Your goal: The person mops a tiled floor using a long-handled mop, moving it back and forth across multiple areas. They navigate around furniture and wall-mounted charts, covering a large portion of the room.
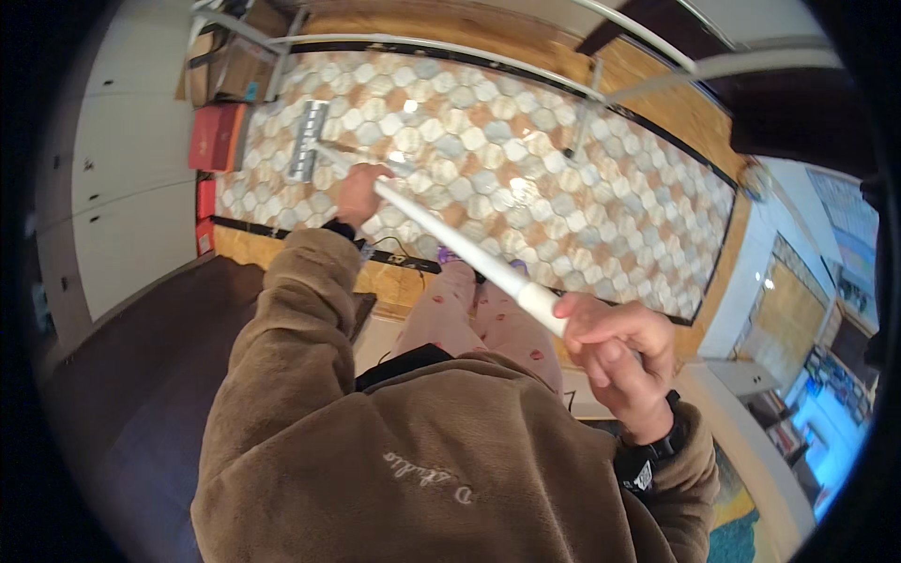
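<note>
A floor mop with a long white handle [460, 246] slants across the view, from the upper left down to the right. Its flat grey-and-white head [308, 141] rests on the hexagon-patterned floor covering at the far left. Around the lower part of the handle, nearer the mop head, my left hand [359, 194] is closed. My right hand [621, 361] grips the handle's upper end in front of my right side, fingers curled over it. Both arms wear brown fleece sleeves.
White cabinets [131, 159] line the left side. A red box [216, 137] and a cardboard box [230, 70] stand left of the mop head. A white metal frame [441, 45] crosses the far edge, one leg on the patterned floor covering [601, 216]. Dark bedding lies at lower left.
</note>
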Demonstrator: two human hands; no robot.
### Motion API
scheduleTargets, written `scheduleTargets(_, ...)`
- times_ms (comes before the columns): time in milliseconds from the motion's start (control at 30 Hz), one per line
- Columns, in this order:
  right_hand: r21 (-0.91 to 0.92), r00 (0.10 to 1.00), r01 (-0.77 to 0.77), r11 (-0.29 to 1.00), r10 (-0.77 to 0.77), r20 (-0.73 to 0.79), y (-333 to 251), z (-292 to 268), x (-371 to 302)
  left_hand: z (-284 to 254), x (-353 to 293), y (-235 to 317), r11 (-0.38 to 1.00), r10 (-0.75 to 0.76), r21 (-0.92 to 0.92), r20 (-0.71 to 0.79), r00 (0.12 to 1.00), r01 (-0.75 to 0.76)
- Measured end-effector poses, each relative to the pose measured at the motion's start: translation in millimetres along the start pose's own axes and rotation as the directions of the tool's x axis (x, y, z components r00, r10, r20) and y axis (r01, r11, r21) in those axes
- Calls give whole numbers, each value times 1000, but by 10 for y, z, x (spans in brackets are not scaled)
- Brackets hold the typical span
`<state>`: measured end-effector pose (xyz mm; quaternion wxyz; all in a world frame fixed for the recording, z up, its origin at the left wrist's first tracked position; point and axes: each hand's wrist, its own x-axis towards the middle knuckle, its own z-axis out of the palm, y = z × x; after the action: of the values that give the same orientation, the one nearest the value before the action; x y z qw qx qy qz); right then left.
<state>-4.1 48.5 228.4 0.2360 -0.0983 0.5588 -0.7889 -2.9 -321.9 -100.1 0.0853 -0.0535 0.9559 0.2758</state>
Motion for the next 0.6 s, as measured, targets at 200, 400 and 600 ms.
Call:
scheduleTargets(200,49,995,-96,994,98,-34,117,-261,-309,168,-30,59,992,0,122,193,981,-24)
scheduleTargets(400,-4,981,-95,995,93,-168,-217,-1110,-951,931,-142,843,993,-27,115,315,949,-10)
scheduleTargets(600,-139,902,-176,975,103,-420,-1031,-2490,-2261,2224,-494,2700,989,144,-74,271,952,-129)
